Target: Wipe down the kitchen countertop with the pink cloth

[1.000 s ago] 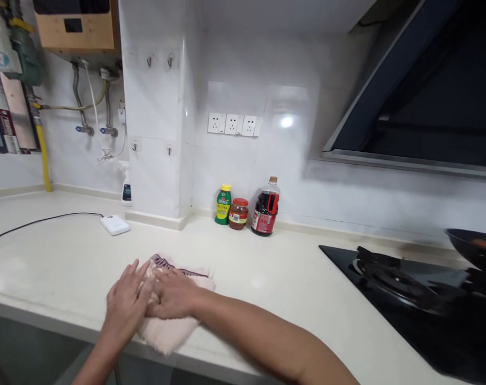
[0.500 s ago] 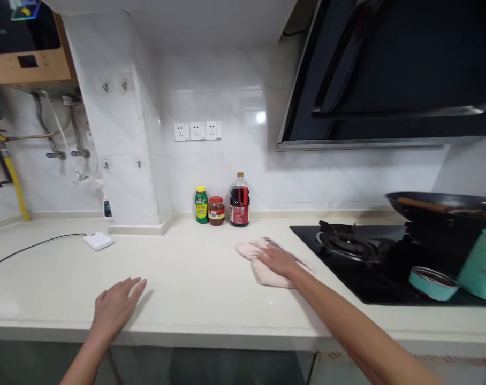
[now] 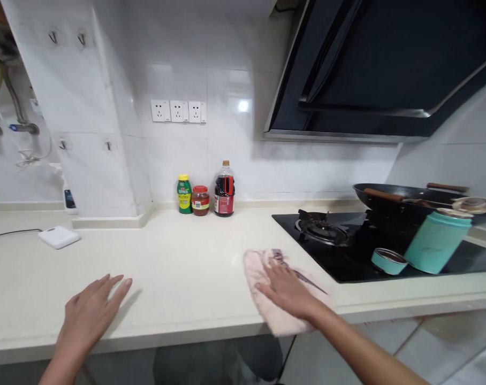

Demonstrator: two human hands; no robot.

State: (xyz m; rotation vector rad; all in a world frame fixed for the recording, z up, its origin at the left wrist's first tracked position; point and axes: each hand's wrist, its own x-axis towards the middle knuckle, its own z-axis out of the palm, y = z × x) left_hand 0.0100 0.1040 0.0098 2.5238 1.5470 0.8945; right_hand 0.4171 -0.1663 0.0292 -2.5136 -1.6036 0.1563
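Fingers spread, my right hand [image 3: 287, 289] lies flat on a pale pink cloth [image 3: 263, 302] with a dark pattern, pressing it against the white countertop [image 3: 179, 267]. A lower corner of the cloth hangs past the counter's front edge. My left hand [image 3: 88, 310] hovers just over the counter on the left, open with nothing in it, and its shadow falls beside the fingers.
By the wall stand a green bottle [image 3: 184, 195], a red-lidded jar [image 3: 200, 202] and a dark sauce bottle [image 3: 225, 191]. A white device [image 3: 59, 237] lies left. The black stove [image 3: 339, 264] holds a wok [image 3: 379, 197], a teal canister [image 3: 438, 243] and a teal lid [image 3: 388, 262].
My right hand has drawn the cloth toward the counter's front edge, and the cloth has spread out more. The view has turned right, showing more of the stove.
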